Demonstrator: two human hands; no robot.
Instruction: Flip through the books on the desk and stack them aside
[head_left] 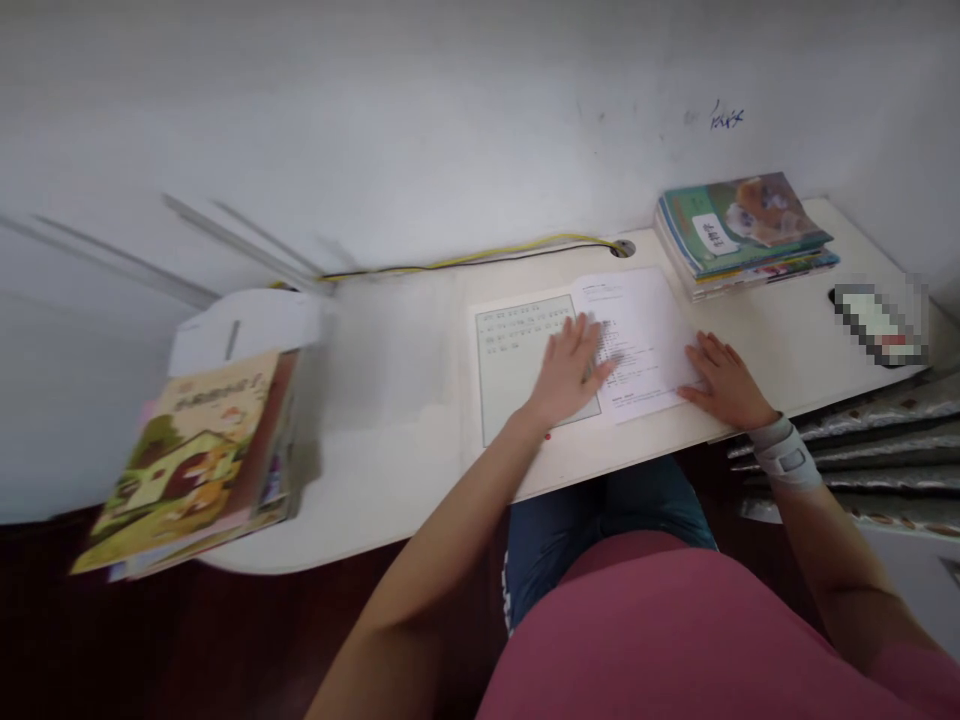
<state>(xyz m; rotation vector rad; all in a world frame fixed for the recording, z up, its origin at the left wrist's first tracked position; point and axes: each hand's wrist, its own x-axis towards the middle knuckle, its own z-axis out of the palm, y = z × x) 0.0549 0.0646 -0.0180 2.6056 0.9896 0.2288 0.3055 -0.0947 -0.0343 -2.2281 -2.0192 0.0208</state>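
Printed pages (643, 340) already lie opened flat on the surface (382, 480), left hand (568, 368) over them, right hand (726, 385) at their edge, each grip spread and apparently empty, remaining steps not discernible.

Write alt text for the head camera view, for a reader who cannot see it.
A person's left hand is spread over printed pages on a white desk, the right hand at their right edge. One book stack sits at left, a second stack at right, near a pixelated object.
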